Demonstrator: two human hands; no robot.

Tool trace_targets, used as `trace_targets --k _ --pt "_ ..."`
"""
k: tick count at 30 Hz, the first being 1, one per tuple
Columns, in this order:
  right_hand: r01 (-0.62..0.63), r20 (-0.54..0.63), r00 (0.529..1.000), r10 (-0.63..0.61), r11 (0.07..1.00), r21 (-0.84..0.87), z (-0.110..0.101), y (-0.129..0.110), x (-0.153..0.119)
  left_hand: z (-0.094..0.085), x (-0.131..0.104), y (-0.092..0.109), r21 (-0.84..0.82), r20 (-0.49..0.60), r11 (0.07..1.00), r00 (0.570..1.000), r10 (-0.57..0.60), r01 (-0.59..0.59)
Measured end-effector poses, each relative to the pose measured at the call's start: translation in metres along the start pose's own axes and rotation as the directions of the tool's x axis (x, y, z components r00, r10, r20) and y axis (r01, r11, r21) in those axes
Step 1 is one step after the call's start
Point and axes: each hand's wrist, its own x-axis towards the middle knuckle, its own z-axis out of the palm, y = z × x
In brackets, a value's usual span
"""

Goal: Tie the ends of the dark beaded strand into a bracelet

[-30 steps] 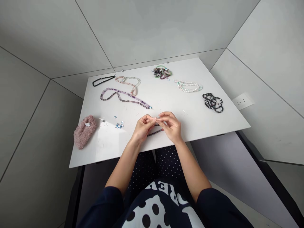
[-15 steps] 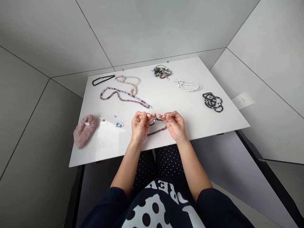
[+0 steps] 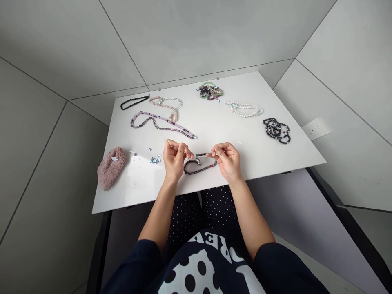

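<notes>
My left hand (image 3: 174, 159) and my right hand (image 3: 227, 160) are raised over the front of the table, a small gap between them. Thumb and fingers of each are closed in a pinch; what they pinch is too fine to make out. Below and between them a string of dark beads (image 3: 196, 172) lies in a loop on the white tabletop. One red bead (image 3: 211, 166) shows near its right side, and paler beads near the top. The right fingers partly cover the loop's right end.
A purple beaded strand (image 3: 159, 118), pink and clear beads (image 3: 174, 116), a black strand (image 3: 134, 103), a mixed pile (image 3: 210, 91), white beads (image 3: 246, 110) and black bracelets (image 3: 277, 130) lie around. Left are a fluffy pink band (image 3: 112, 169) and blue scraps (image 3: 155, 160).
My hands have drawn apart, mainly the left one moving left. More of the dark bead loop now shows between them. The view has shifted slightly.
</notes>
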Motion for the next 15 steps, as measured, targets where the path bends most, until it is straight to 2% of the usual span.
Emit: trace_targets --k 6,12,15 --pt "0.042 -0.098 0.994 -0.046 0.998 -0.042 -0.003 0.005 0.003 -0.016 0.004 0.000 0.063 -0.004 0.997 0.999 0.045 -0.044" --pt "0.032 -0.206 0.977 -0.048 0.996 -0.082 -0.005 0.006 0.006 -0.019 0.003 0.001 0.126 -0.005 0.990 0.998 0.066 -0.064" --pt "0.047 -0.224 0.972 -0.070 0.993 -0.106 -0.006 0.008 0.007 -0.019 0.004 0.002 0.127 -0.008 0.990 0.998 0.065 -0.063"
